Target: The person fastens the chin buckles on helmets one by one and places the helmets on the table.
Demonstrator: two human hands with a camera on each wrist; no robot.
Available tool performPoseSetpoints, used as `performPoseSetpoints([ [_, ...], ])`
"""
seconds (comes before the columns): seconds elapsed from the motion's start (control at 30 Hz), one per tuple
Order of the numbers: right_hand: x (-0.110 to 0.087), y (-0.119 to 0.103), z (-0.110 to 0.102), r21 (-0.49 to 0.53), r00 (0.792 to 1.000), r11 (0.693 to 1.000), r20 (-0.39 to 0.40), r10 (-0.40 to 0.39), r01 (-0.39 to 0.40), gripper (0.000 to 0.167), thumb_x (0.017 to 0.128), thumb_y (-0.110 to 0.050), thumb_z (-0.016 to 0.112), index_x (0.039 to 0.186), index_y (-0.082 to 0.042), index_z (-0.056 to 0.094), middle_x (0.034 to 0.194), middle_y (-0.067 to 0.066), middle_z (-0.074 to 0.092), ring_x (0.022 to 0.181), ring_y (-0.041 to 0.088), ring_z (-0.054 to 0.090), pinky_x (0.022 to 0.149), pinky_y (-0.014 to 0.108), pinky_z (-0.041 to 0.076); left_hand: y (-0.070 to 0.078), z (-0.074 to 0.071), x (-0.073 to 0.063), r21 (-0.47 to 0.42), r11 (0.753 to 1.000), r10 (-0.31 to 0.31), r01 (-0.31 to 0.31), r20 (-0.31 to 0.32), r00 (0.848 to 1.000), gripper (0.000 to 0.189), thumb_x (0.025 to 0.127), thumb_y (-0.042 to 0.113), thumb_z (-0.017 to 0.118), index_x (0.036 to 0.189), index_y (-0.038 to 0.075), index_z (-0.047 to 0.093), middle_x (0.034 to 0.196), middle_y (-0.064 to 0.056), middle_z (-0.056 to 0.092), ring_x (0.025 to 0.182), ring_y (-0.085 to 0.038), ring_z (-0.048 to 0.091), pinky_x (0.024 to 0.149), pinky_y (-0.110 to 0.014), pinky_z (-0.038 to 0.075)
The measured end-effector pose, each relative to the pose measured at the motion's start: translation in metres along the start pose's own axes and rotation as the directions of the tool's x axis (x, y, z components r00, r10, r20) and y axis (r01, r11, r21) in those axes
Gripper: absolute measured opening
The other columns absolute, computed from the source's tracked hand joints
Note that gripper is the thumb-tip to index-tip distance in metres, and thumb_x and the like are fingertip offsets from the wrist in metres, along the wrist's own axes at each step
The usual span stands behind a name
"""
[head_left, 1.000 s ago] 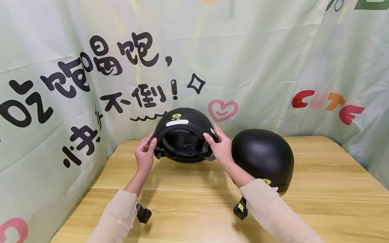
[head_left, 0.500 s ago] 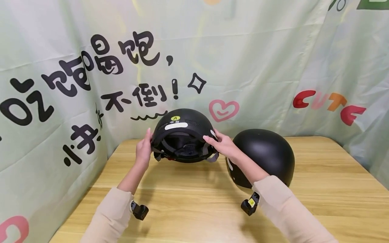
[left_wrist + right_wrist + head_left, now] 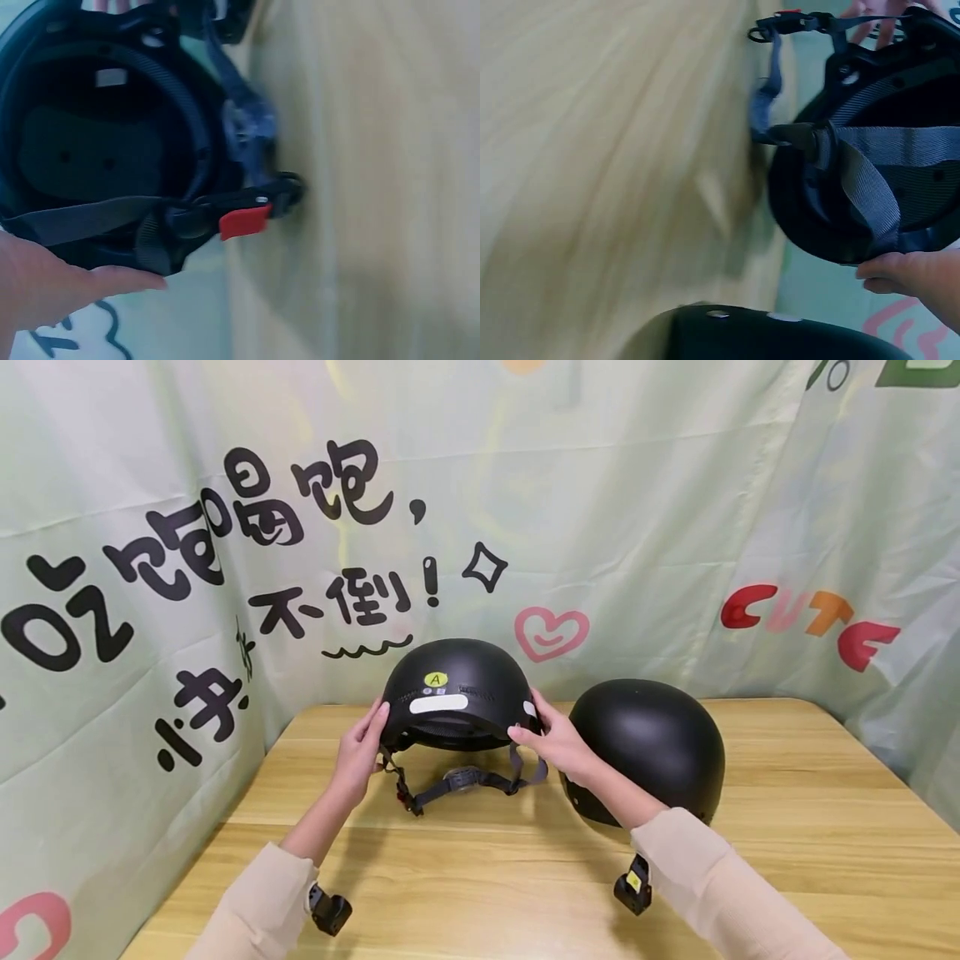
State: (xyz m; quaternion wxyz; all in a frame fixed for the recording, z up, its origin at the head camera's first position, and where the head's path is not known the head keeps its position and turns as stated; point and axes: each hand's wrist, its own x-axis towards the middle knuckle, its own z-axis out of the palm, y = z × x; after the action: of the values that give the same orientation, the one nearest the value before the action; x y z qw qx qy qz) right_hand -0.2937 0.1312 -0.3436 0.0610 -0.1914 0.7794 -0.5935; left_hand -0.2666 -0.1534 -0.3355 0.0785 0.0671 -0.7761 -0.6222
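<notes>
A black half-shell helmet [image 3: 461,672] with a yellow "A" sticker and a white patch is held over the table. My left hand [image 3: 357,758] grips its left side, thumb on the front of the shell. On the opposite side my right hand [image 3: 562,745] pinches the rim between thumb and fingers. The chin strap [image 3: 491,779] dangles below the shell. In the left wrist view its buckle shows a red tab [image 3: 245,223], with the helmet's dark lining [image 3: 94,150] behind. From the right wrist, grey webbing [image 3: 907,144] crosses the helmet's inside.
A second black helmet [image 3: 651,739] sits dome up on the wooden table [image 3: 480,885], just right of the held one and partly behind my right forearm. A printed curtain [image 3: 637,527] closes off the back and left. Small black cameras ride on both wrists.
The helmet has tipped forward, so its inside mostly disappears from the head view and the chin strap swings into sight below. My left thumb has come back onto the front of the shell.
</notes>
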Motion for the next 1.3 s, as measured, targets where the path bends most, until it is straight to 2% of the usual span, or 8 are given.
performPoseSetpoints([
  [0.17, -0.005, 0.014, 0.007, -0.048, 0.997, 0.997, -0.031, -0.063, 0.062, 0.1, 0.078, -0.05, 0.068, 0.15, -0.017, 0.008, 0.156, 0.013, 0.012, 0.138, 0.034, 0.027, 0.102, 0.045, 0.04, -0.02, 0.005, -0.009, 0.0, 0.996, 0.092, -0.092, -0.084, 0.992, 0.052, 0.095, 0.047, 0.044, 0.14, 0.023, 0.041, 0.149, 0.002, 0.032, 0.123, -0.019, 0.047, 0.081, -0.031, 0.054],
  [0.33, -0.013, 0.026, 0.013, -0.114, 0.992, 0.988, -0.061, -0.113, 0.106, 0.116, 0.066, -0.07, 0.065, 0.15, -0.011, 0.011, 0.155, 0.017, 0.012, 0.124, 0.037, 0.043, 0.074, 0.028, 0.041, -0.037, 0.009, -0.019, -0.036, 0.989, 0.138, -0.143, -0.124, 0.983, 0.046, 0.097, 0.039, 0.045, 0.14, 0.023, 0.042, 0.148, 0.002, 0.034, 0.09, 0.002, 0.053, 0.06, -0.015, 0.048],
  [0.47, -0.018, 0.031, 0.017, -0.091, 0.984, 0.981, -0.049, -0.174, 0.169, 0.115, 0.066, -0.067, 0.068, 0.15, -0.01, 0.013, 0.155, 0.019, 0.009, 0.132, 0.038, 0.034, 0.091, 0.039, 0.045, -0.048, 0.01, -0.023, -0.083, 0.977, 0.185, -0.196, -0.122, 0.975, 0.044, 0.098, 0.029, 0.044, 0.141, 0.02, 0.039, 0.148, 0.0, 0.033, 0.109, -0.001, 0.054, 0.07, -0.01, 0.05],
  [0.73, -0.026, 0.048, 0.023, -0.033, 0.963, 0.963, -0.032, -0.269, 0.268, 0.115, 0.065, -0.059, 0.073, 0.15, -0.011, 0.013, 0.154, 0.021, 0.01, 0.135, 0.04, 0.028, 0.102, 0.055, 0.033, -0.066, 0.014, -0.028, 0.012, 0.928, 0.37, -0.372, -0.143, 0.918, 0.046, 0.096, 0.013, 0.044, 0.141, 0.003, 0.037, 0.147, -0.014, 0.033, 0.136, -0.022, 0.029, 0.098, 0.0, 0.026],
  [0.9, -0.035, 0.055, 0.029, -0.015, 0.966, 0.966, -0.019, -0.258, 0.258, 0.116, 0.064, -0.058, 0.073, 0.151, -0.017, 0.009, 0.155, 0.02, 0.008, 0.136, 0.044, 0.021, 0.101, 0.059, 0.032, -0.073, 0.015, -0.032, 0.026, 0.909, 0.416, -0.416, -0.134, 0.9, 0.047, 0.096, 0.009, 0.043, 0.142, 0.002, 0.035, 0.147, -0.016, 0.033, 0.132, -0.002, 0.032, 0.099, -0.001, 0.026],
  [1.03, -0.04, 0.061, 0.03, -0.036, 0.963, 0.962, -0.013, -0.27, 0.27, 0.12, 0.061, -0.059, 0.074, 0.151, -0.017, 0.006, 0.155, 0.021, 0.004, 0.137, 0.045, 0.017, 0.099, 0.061, 0.031, -0.08, 0.014, -0.036, 0.07, 0.87, 0.493, -0.488, -0.108, 0.863, 0.049, 0.094, 0.005, 0.043, 0.142, 0.002, 0.034, 0.146, -0.021, 0.034, 0.124, 0.015, 0.031, 0.099, -0.001, 0.025],
  [1.17, -0.045, 0.067, 0.031, -0.07, 0.958, 0.956, -0.007, -0.286, 0.285, 0.125, 0.058, -0.057, 0.076, 0.151, -0.015, 0.005, 0.155, 0.022, 0.003, 0.136, 0.045, 0.02, 0.099, 0.06, 0.033, -0.088, 0.012, -0.038, 0.126, 0.82, 0.57, -0.559, -0.076, 0.818, 0.051, 0.095, 0.013, 0.044, 0.143, 0.004, 0.032, 0.141, -0.023, 0.04, 0.119, 0.011, 0.036, 0.097, -0.004, 0.03],
  [1.3, -0.048, 0.071, 0.032, -0.111, 0.955, 0.949, -0.005, -0.297, 0.294, 0.126, 0.056, -0.056, 0.077, 0.151, -0.015, 0.004, 0.154, 0.022, 0.007, 0.135, 0.044, 0.024, 0.098, 0.057, 0.036, -0.095, 0.007, -0.037, 0.148, 0.797, 0.594, -0.586, -0.013, 0.805, 0.066, 0.09, 0.035, 0.054, 0.146, 0.009, 0.029, 0.131, -0.017, 0.045, 0.109, 0.002, 0.043, 0.089, -0.01, 0.04],
])
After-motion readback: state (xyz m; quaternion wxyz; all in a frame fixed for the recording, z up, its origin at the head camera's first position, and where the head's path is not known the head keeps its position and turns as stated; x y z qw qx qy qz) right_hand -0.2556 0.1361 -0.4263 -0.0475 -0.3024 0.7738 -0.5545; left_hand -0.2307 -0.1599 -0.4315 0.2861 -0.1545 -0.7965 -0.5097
